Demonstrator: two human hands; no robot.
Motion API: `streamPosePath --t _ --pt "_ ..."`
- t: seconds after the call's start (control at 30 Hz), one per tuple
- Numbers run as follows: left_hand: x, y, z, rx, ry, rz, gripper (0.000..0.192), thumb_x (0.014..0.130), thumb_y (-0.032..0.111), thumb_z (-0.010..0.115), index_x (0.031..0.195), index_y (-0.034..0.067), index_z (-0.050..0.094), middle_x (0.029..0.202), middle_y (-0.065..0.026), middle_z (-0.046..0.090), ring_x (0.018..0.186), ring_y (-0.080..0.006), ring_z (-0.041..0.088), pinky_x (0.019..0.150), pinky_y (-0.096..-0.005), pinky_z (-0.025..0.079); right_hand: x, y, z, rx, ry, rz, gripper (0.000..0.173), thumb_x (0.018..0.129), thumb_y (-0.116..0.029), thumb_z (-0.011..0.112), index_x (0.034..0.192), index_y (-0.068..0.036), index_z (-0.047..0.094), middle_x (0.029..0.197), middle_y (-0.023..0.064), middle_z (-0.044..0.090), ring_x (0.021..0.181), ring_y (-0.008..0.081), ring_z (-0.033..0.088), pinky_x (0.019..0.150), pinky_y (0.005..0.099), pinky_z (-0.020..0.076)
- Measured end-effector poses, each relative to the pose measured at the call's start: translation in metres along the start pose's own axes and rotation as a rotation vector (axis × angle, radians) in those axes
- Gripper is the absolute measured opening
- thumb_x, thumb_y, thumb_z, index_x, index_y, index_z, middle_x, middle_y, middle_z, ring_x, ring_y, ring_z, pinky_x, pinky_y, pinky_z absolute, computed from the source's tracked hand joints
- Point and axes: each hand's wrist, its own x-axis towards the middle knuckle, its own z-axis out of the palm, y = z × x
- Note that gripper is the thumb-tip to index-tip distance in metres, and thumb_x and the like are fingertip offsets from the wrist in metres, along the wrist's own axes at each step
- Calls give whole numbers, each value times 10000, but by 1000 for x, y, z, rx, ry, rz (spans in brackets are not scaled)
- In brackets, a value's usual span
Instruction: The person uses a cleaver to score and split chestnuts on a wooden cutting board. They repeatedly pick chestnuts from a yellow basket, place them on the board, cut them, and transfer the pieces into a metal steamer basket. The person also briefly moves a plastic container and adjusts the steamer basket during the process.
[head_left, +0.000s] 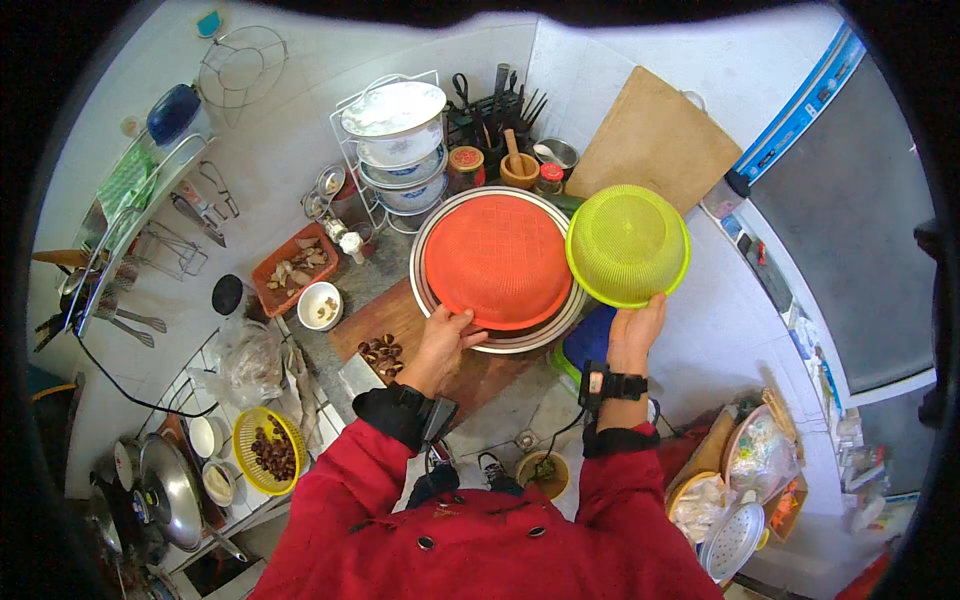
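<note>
My left hand (439, 345) pinches the near left rim of a red plastic colander (495, 259), its base facing up. The colander sits over a round basin with a banded rim (551, 341); whether the fingers also touch the basin I cannot tell. My right hand (637, 330) grips the near rim of a yellow-green plastic colander (628, 244), also base up, raised to the right of the red one. Below the basin, a wooden cutting board (480, 382) carries chestnuts (382, 354) and a cleaver blade (360, 375) beside my left wrist.
On the left are a white bowl (320, 306), a red tray of food pieces (274, 296) and a yellow basket of chestnuts (241, 439). Behind stand stacked lidded bowls (405, 142), jars (466, 169) and a leaning board (652, 142). A bucket (559, 487) is on the floor.
</note>
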Motion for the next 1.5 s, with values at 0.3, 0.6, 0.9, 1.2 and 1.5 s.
streamPosePath --t 0.3,0.6,0.9,1.2,1.5 --pt "-2 19 21 291 223 126 210 970 48 419 1144 -46 488 874 -196 652 625 -273 673 567 -373 591 -10 -12 -27 161 -20 106 424 1082 -274 270 1373 -1 411 1390 144 485 1238 278 511 1070 448 413" --pt "13 65 -22 -375 160 199 175 973 64 424 1068 -41 527 867 -156 645 600 -218 640 507 -315 572 -39 10 4 267 -117 328 436 1078 -315 281 1386 -46 430 1439 99 464 1299 251 457 1113 432 362" --pt "-20 75 3 -135 92 366 196 990 103 453 1146 -6 504 881 -131 654 609 -198 649 514 -311 567 -13 -7 -26 336 -51 249 443 1072 -312 293 1386 -34 434 1444 128 463 1305 276 455 1120 461 348" --pt "39 -3 -25 128 191 101 240 959 100 491 1189 36 519 990 -142 615 695 -244 593 598 -362 490 -32 -66 -123 350 347 155 399 1081 -264 275 1321 -7 464 1376 129 500 1223 281 510 1087 428 388" --pt "34 -6 -44 260 177 21 297 1011 296 487 1128 26 529 854 -102 617 713 -236 586 649 -358 489 -93 -240 -314 -957 842 -715 318 1042 -254 403 948 21 530 889 146 560 791 276 507 745 420 429"
